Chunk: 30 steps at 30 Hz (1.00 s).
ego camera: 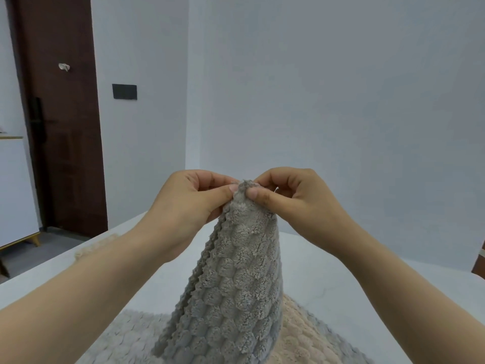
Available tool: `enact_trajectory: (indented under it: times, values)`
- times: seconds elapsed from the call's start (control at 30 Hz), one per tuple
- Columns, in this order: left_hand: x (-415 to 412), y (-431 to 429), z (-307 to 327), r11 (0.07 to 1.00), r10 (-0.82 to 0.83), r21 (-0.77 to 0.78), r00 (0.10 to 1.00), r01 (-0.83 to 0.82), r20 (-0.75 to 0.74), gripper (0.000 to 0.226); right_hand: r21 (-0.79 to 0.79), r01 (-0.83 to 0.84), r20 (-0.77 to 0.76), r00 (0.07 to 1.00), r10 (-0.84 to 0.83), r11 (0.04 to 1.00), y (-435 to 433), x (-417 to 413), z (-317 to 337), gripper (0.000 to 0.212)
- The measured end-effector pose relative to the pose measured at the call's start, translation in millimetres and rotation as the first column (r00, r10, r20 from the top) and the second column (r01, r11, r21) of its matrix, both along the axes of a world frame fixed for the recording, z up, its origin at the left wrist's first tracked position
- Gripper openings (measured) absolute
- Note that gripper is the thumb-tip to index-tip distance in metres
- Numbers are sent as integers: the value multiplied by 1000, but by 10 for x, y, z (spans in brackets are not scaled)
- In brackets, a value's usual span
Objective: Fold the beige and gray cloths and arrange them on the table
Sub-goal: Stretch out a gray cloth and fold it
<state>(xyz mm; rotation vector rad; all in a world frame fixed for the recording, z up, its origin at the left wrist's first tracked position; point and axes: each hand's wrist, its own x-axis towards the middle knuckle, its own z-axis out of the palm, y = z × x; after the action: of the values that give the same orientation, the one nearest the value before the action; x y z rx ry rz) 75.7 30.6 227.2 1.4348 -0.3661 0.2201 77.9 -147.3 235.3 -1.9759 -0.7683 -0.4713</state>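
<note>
A fluffy gray cloth (pixel 233 279) with a scalloped texture hangs in the air above the white table (pixel 328 274). My left hand (pixel 189 206) and my right hand (pixel 291 198) both pinch its top corner, fingertips close together. Under its lower end lies a beige cloth (pixel 301 334) spread on the table near the front edge. A lighter gray cloth (pixel 126 334) lies flat at the front left. Behind my left forearm another beige cloth (pixel 89 248) rests near the table's left edge, mostly hidden.
A plain grey wall stands behind the table. At the left is a dark brown door (pixel 60 114) with a black handle, a dark wall switch (pixel 124 91) and a white cabinet (pixel 15 193). A brown object (pixel 479 261) shows at the right edge.
</note>
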Motion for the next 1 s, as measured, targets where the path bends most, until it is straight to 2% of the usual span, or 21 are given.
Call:
enact_trajectory:
  times: [0.2, 0.4, 0.73, 1.0]
  values:
    - [-17, 13, -25, 998, -48, -30, 998, 47, -31, 13, -5, 13, -17, 1000, -13, 1000, 5, 2, -7, 13]
    - [-36, 7, -22, 999, 51, -19, 999, -51, -18, 8, -7, 27, 4, 1000, -27, 1000, 25, 21, -15, 18]
    - [-76, 4, -28, 985, 149, 74, 983, -157, 107, 4, 0, 40, -4, 999, -40, 999, 26, 51, -41, 17]
    - [-112, -3, -35, 993, 101, 55, 990, -107, 98, 10, 9, 49, -20, 999, -49, 999, 19, 40, -45, 15]
